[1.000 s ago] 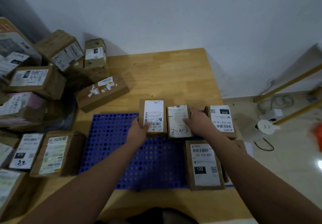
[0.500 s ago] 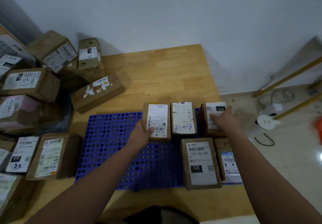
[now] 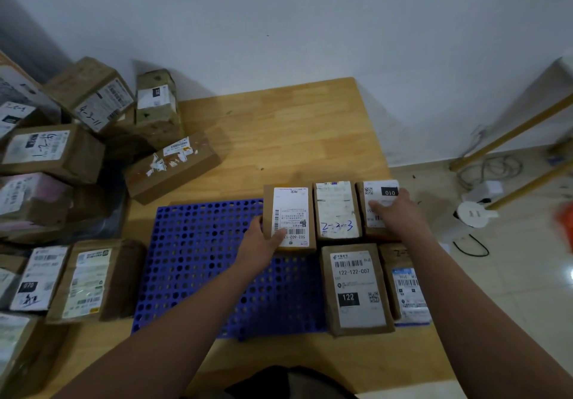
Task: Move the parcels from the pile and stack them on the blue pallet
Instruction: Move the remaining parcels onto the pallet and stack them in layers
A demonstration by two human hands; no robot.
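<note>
On the far row of the perforated blue plastic pallet (image 3: 198, 262), item one: left hand (image 3: 262, 243), thumb laid on the near left corner of a brown cardboard parcel with a long white barcode label (image 3: 290, 217), fingers curled against its left side; a light pinch on the corner, not a full grasp. Item two: right hand (image 3: 393, 212), palm down and fingers spread flat on the white label of the brown parcel marked 010 (image 3: 376, 205), pressing, not clasping.

Between them, touching both: one parcel with blue handwriting on its label (image 3: 337, 211). All three stand with long axes running away from the person, side by side. Near row, right end: parcel labelled 122 (image 3: 356, 288) and a smaller parcel with a blue-striped label (image 3: 404, 287), partly under the right forearm. Count on pallet: five. The pallet's left half is bare.

Pile of remaining parcels (image 3: 62, 156): to the left of the pallet on the pale wooden table (image 3: 294, 138), about eleven visible, some cut by the frame edge. Nearest loose one, a brown box with torn stickers (image 3: 172, 166), lies beyond the pallet's far-left corner, long axis slanting; the left hand is the nearer, judged the likely one to fetch it.
</note>
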